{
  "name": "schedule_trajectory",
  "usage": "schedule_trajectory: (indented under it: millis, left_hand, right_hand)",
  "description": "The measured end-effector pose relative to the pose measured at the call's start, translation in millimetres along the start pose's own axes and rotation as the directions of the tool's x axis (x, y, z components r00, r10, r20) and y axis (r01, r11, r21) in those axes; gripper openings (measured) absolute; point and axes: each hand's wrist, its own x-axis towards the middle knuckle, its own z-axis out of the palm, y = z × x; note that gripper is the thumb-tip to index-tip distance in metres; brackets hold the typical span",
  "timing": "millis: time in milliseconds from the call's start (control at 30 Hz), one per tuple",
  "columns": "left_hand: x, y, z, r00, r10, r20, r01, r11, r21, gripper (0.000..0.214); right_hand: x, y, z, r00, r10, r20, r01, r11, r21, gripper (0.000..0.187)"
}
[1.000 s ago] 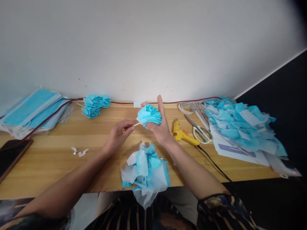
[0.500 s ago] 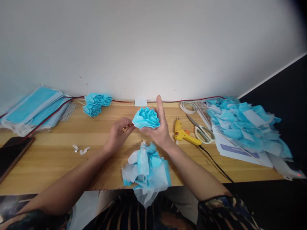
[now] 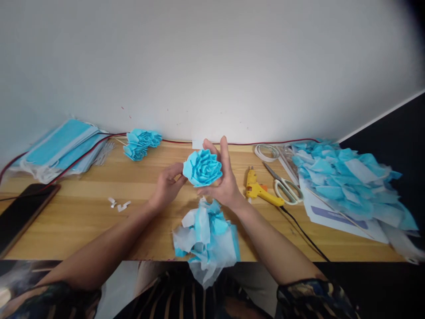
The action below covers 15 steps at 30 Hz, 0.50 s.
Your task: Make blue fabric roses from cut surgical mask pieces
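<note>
A blue fabric flower with many layered petals faces up above the middle of the table. My left hand pinches it from the left, low behind the petals; the fingers hide any stem there. Around its right side curves my right hand, thumb under the lower petals and fingers spread and stretched upward, close against the flower. Below both hands, a loose heap of blue and white fabric pieces lies at the table's front edge and hangs partly over it.
On the right are a yellow glue gun, scissors, a white tape roll and a pile of blue pieces. On the left lie finished flowers, packed face masks, a phone and white scraps.
The flower has tipped and turned, so its centre faces me more. My right hand's fingers have shifted, with another finger now showing behind the flower. The whole view has swung slightly left.
</note>
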Motion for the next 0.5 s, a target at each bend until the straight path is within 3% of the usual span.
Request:
schedule_trajectory:
  millis: [300,500]
  left_hand:
    - [-3,-7,3.0,0.999,0.029,0.025,-0.028,0.998,-0.054,0.025]
    - [-3,-9,5.5,0.999,0.032,0.002,-0.032,0.995,-0.092,0.027]
  right_hand:
    - [-1,-7,6,0.979,-0.195,0.057,0.199,0.976,-0.082,0.123]
    - [-4,-7,7,0.983,-0.17,0.072,0.181,0.965,-0.191,0.116]
